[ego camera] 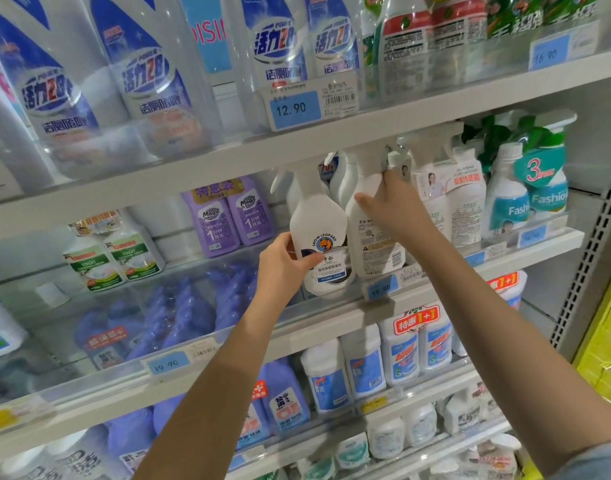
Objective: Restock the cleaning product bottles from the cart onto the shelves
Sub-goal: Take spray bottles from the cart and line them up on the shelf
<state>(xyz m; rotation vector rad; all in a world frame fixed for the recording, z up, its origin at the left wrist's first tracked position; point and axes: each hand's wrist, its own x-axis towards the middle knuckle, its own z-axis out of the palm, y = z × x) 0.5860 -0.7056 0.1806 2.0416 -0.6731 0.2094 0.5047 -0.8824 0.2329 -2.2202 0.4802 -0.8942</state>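
Left hand: the left hand (pixel 283 265) grips the white trigger-spray bottle with the Snow Leopard label (pixel 319 237) low on its body, thumb across the front, fingers round the back.
Right hand: the right hand (pixel 397 209) lies on the white trigger-spray bottle with its back label showing (pixel 368 233), thumb spread over the shoulder and fingers reaching up by the neck. I cannot tell whether they curl round it.
Where the bottle is: at the front of the white metal shelf (pixel 338 318), its base at the lip, just left of the blue 19.90 price tag (pixel 383 289). From here I cannot say whether it is set down.
Long axis: close to upright, trigger head on top and tucked close under the upper shelf board (pixel 297 150).
Relation that matters: the two bottles stand side by side, touching or nearly so; the slot lies straight ahead of the left hand, just left of the right hand.
Nearer hand: the left one, which already has it.
Step, as I read it: seating the bottle into the row while the right hand steadies the neighbour.
Risk: the trigger head could catch on the board above.
Cart: not in sight.
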